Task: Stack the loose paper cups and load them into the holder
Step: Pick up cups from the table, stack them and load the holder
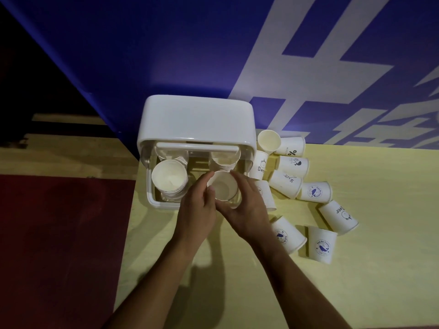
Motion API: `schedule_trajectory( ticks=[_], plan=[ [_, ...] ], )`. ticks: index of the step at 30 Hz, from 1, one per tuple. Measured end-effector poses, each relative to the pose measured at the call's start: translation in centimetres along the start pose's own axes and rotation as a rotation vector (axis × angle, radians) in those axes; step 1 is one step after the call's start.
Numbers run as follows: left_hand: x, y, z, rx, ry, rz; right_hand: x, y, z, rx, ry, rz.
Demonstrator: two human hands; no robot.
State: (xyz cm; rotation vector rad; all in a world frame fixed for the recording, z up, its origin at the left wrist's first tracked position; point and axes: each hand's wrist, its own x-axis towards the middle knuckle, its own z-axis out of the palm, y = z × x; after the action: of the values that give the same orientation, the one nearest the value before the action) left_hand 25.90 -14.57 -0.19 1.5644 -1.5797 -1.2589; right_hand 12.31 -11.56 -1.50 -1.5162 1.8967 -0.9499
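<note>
Yellow tabletop (237,293), far-left corner: my left hand (199,207) and right hand (247,210) clasp a paper cup (223,186), probably light, crushable; hold gently near rim.

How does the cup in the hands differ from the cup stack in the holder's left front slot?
The held cup is gripped by the left hand and right hand; the stack sits untouched. The stack shows many nested rims down its side; the held cup's side is mostly covered by fingers. The held cup is at the right front of the holder, the stack at its left front. Both are white, mouth up.
</note>
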Motion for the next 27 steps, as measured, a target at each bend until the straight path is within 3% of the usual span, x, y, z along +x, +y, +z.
schedule_trajectory(
  ticks=[19,25,27],
  plan=[
    [0.8,-1.6,0.1,0.114,-0.023,0.068,-0.6,0.8,0.3,-0.110,-0.013,0.093],
    [-3.5,2.2,-0.3,0.180,0.040,0.257,-2.9,1.0,-5.7,-0.054,0.166,0.152],
    [-3.9,4.6,1.3,0.198,-0.013,0.340,-3.3,1.7,-8.5,-0.038,0.239,0.220]
  ],
)
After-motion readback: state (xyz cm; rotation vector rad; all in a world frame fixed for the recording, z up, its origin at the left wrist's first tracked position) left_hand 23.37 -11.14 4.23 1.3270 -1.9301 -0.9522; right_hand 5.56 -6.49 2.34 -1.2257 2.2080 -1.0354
